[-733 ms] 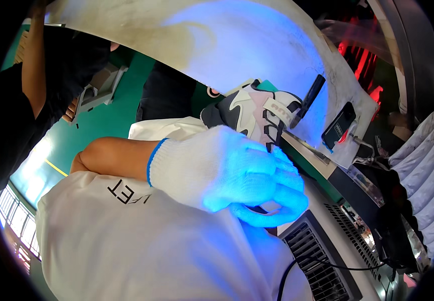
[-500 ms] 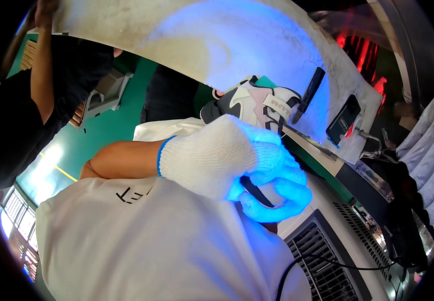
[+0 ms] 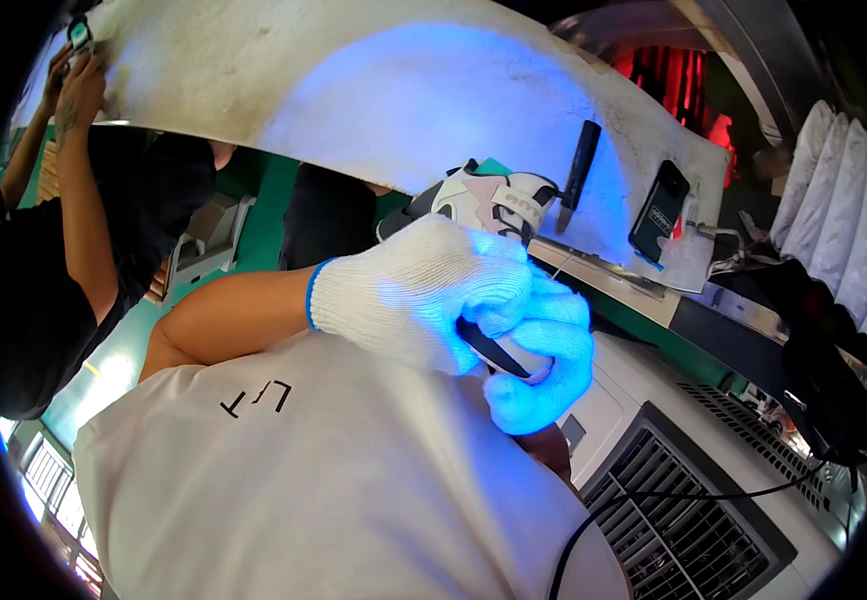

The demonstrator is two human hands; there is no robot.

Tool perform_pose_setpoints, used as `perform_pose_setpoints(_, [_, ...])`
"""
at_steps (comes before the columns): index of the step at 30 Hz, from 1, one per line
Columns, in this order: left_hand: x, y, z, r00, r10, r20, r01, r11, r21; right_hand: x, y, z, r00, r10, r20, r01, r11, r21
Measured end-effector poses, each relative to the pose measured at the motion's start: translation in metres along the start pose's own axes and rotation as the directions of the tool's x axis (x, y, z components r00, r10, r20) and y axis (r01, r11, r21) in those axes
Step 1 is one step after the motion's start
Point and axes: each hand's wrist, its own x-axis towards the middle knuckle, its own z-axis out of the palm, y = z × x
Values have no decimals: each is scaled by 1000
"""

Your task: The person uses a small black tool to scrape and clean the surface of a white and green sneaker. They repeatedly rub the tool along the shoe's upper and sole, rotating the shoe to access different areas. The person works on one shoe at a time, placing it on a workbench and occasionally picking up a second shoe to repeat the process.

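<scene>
My left hand point(image 3: 393, 290), in a white knitted glove with a blue cuff, is closed in front of my chest. My right hand point(image 3: 545, 355), also gloved and lit bright blue, is closed against it. Between them shows a dark, narrow, slightly curved piece point(image 3: 496, 352) with a paler end at the right fingers; its kind cannot be made out. Just beyond my left hand is a white, pink and black sneaker point(image 3: 473, 198) with a strap, at the table's near edge. My left glove hides its lower part, so I cannot tell whether that hand touches it.
A black marker-like stick point(image 3: 579, 175) lies on the blue-lit table point(image 3: 353, 110), right of the sneaker. Farther right is a dark phone point(image 3: 660, 212). A vented machine point(image 3: 673, 490) with a black cable stands at lower right. At left, a co-worker's hands point(image 3: 78, 85) hold a small object.
The view has shifted, and the table things appear farther left. My hands stay closed together, and more of the dark piece shows between them. The co-worker's hands have come farther into view.
</scene>
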Motion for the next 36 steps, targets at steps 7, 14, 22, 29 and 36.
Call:
perform_pose_setpoints(7, [10,0,-8,999,-32,25,33,998,-59,21,-26,10,998,59,20,-57,993,-106])
perform_pose_setpoints(14, [2,-16,-12,976,101,-192,-119,990,-79,51,-20,9,977,78,199,-34,976,-214])
perform_pose_setpoints(22, [-63,-77,-8,880,-178,-441,231,970,71,70,-39,8,933,344,102,-276,870,-409])
perform_pose_setpoints(29, [-46,-59,-12,875,-53,-481,58,998,-5,104,-40,22,880,363,305,-154,827,-540])
perform_pose_setpoints(36, [-21,-57,-11,823,243,-513,-268,963,25,103,-29,9,861,207,464,72,855,-514])
